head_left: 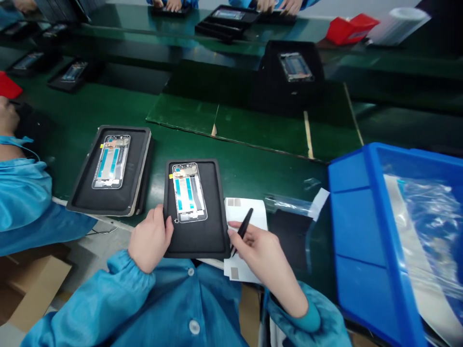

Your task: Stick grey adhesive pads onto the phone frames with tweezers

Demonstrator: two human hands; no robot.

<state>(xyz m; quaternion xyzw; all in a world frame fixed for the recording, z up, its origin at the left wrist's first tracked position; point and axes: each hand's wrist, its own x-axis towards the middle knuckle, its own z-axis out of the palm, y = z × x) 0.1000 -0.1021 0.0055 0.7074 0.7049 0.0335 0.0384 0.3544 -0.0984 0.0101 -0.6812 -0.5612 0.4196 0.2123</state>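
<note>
A black tray (213, 243) lies in front of me at the bench's near edge, with an opened phone frame (188, 193) inside it. The frame has blue strips and a yellow tab at its upper left. My left hand (150, 238) grips the tray's left edge, the thumb along the rim. Between the thumb and fingers of my right hand (262, 250) are black tweezers (247, 222), slanted, their tips low beside the tray's right edge. Under that hand lies a white sheet (256, 209) bearing small grey squares.
Stacked trays (135, 193) with another phone frame stand at left. A blue bin (356, 212) holding plastic film stands at right, near a dark pad (289, 236) and clear strips. Beyond a raised green board (253, 135) are more trays and co-workers' hands. A co-worker's sleeve (25, 193) is at left.
</note>
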